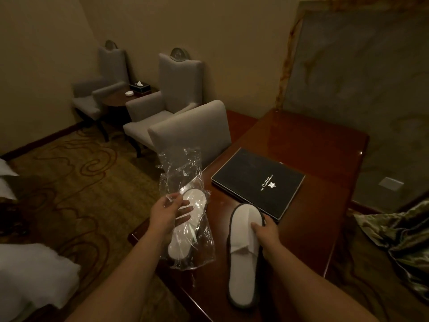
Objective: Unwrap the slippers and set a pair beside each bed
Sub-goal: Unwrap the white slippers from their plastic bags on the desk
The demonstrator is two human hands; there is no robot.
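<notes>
A white slipper (185, 231) still sits inside a crinkled clear plastic bag (180, 180) at the near left corner of the dark wooden desk (308, 145). My left hand (169, 214) grips the bag and the slipper in it, fingers spread across the toe end. A second white slipper (242, 263) with a dark rim lies bare on the desk to the right, toe away from me. My right hand (267, 233) holds this bare slipper by its toe part, thumb on top.
A black hotel folder (257, 182) lies on the desk just beyond the slippers. A grey chair (192, 129) is pushed up to the desk's left side. White bedding (30, 273) shows at lower left, two armchairs and a small round table stand farther back, and patterned carpet covers the floor.
</notes>
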